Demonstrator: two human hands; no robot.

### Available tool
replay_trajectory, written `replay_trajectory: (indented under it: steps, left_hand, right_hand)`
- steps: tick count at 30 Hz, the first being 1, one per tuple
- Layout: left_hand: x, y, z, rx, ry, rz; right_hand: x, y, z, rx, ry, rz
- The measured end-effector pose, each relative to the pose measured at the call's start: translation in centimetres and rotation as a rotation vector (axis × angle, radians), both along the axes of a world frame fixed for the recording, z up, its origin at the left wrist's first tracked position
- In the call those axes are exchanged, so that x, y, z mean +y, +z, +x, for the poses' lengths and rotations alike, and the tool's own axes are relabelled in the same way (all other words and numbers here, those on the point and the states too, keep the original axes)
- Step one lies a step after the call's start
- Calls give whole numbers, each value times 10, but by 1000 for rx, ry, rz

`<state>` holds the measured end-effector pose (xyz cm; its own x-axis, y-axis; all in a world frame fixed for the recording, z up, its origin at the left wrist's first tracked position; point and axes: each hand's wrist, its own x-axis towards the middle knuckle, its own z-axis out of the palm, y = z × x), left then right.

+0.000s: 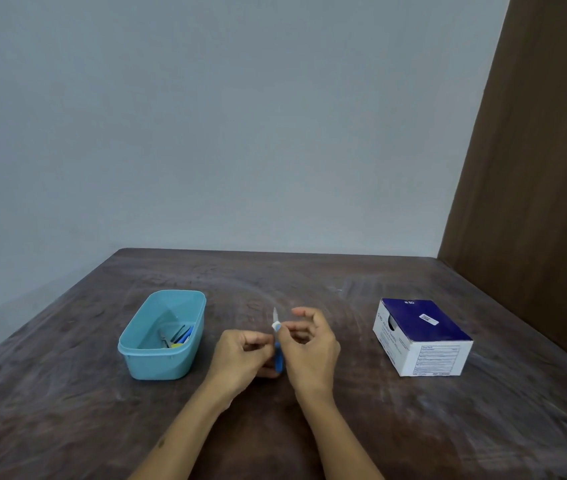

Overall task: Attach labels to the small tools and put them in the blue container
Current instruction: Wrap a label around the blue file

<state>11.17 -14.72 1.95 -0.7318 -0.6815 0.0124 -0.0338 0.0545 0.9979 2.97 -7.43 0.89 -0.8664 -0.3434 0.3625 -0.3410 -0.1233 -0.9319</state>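
Table [344,427]: dark brown wood-look top, dull sheen, scuffed with pale streaks and swirl marks. Tub [157,358] at 9 o'clock: light blue plastic, smooth, semi-matt, slightly translucent walls; the tools [175,337] in it show grey metal and blue and yellow plastic parts. Box [420,337] at 3 o'clock: printed cardboard, navy top, white sides, smooth, low gloss. Tool [278,356] at centre: blue plastic handle, smooth; pale tip, material unclear. Wall [206,116]: painted, matt, grey-blue. Panel [534,168] at 2 o'clock: brown wood-grain, matt.
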Motion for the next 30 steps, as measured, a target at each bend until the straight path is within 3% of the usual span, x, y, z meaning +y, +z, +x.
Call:
replay_trajectory:
  steps: [8,13,19,30]
  left_hand:
    - [-1,0,1,-26,-44,0]
    - [-3,0,1,9,70,-25]
    - [-3,-1,1,-38,-36,-14]
    - [2,-2,1,36,1,-45]
  right_hand:
    - [2,2,0,-23,-12,-48]
    - [1,3,4,0,63,40]
    - [1,1,1,5,-7,-3]
    - [-1,1,3,-17,37,10]
